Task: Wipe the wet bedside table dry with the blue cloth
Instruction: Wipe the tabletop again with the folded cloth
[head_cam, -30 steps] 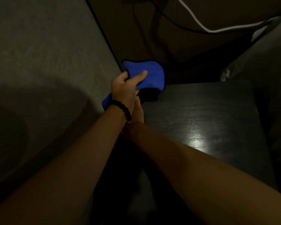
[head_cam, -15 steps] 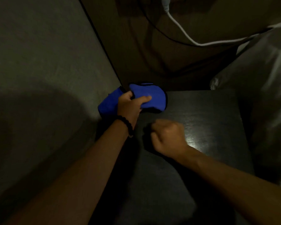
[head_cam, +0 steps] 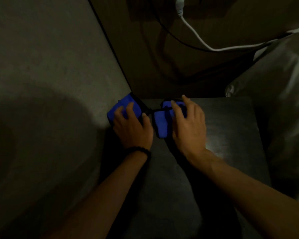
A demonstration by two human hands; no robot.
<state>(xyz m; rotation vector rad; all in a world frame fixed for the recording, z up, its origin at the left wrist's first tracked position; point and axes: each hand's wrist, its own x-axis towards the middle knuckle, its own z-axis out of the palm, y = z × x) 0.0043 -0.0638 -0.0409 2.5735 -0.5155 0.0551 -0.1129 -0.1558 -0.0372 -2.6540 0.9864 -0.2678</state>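
Observation:
The blue cloth point(head_cam: 160, 124) lies over the far left corner of the dark bedside table point(head_cam: 231, 135), one part on the tabletop and another part hanging off the left edge against the wall. My left hand point(head_cam: 132, 125), with a dark bead bracelet at the wrist, lies on the left part of the cloth with fingers spread. My right hand point(head_cam: 188, 125) presses flat on the right part, fingers extended. A pale sheen shows on the tabletop just right of my right wrist.
A grey wall point(head_cam: 50, 75) runs along the table's left side. Behind the table a white cable point(head_cam: 193, 31) and a thin black cable hang along the back wall. Pale bedding point(head_cam: 280, 109) borders the table on the right. The room is dim.
My right hand has moved from a fist on the tabletop forward onto the cloth and opened. My left hand has gone from gripping the bunched cloth to lying flat on it; the cloth is spread wider.

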